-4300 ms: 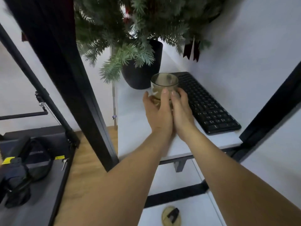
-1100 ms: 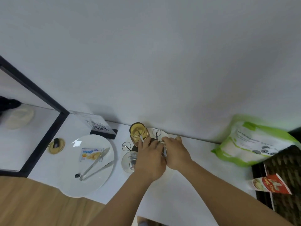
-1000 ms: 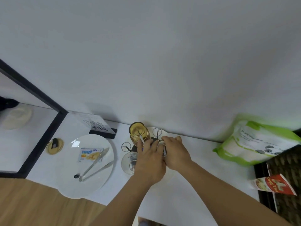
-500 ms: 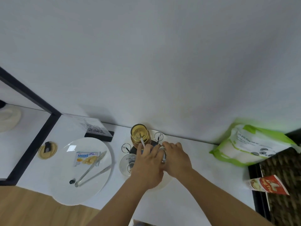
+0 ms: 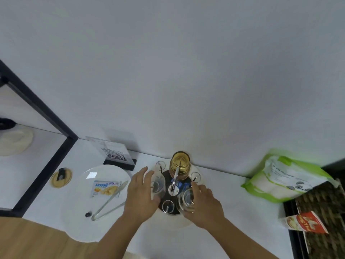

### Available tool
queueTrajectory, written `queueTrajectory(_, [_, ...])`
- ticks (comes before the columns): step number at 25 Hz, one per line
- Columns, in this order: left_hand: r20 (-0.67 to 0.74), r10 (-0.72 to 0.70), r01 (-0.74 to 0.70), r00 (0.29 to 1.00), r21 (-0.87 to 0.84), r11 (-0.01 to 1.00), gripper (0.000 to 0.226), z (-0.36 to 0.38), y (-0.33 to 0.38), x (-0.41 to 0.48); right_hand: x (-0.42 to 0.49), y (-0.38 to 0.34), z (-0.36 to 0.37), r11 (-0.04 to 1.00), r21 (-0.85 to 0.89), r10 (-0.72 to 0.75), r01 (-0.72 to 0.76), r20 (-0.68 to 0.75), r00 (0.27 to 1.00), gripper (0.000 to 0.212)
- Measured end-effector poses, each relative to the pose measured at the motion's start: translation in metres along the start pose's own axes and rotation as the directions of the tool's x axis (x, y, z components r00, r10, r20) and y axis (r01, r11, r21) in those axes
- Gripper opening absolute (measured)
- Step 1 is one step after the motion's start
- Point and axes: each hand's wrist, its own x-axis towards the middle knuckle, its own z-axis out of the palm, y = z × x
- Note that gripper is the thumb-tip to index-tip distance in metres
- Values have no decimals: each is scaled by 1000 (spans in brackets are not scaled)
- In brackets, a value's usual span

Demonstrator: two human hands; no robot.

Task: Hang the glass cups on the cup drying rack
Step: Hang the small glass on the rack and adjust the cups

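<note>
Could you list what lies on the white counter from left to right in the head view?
Round wooden coaster → white plate → left hand → cup drying rack → right hand → green bag.

QR code on the black-based stand [image 5: 114, 154], other print on the snack pack [image 5: 105, 187] and bags too blurred to read

Illumination is soft, even and moderately bright, with a small glare patch on the round white plate [image 5: 87, 186], faint shadow behind the tilted clear acrylic QR sign [image 5: 112, 153], motion blur on the green-and-white bag [image 5: 287, 176], and wide-angle bending of edges.
</note>
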Motion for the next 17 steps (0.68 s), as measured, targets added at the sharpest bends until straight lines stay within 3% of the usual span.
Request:
queueTrajectory(3, [176, -107, 133, 979, -144, 981, 81, -2, -25, 7, -14, 6, 4, 985, 171, 30, -22, -50, 998, 98])
queueTrajectory(7, [162, -136, 161, 977, -152, 975, 83, 2, -34, 18, -29, 13, 13, 924, 376, 110, -74, -77, 991, 96])
queueTrajectory(10, [163, -137, 163, 977, -159, 974, 76, 4, -42, 20, -33, 5, 18, 900, 428, 146, -80, -124, 981, 85])
queueTrajectory(13, [181, -176, 208, 968, -173, 963, 82, 8, -43, 22, -35, 4, 16, 901, 423, 161, -96, -120, 980, 77])
queueTrajectory(17, [162, -182, 210, 970, -177, 962, 75, 8, -44, 21, -37, 5, 12, 923, 376, 127, -79, -105, 986, 77])
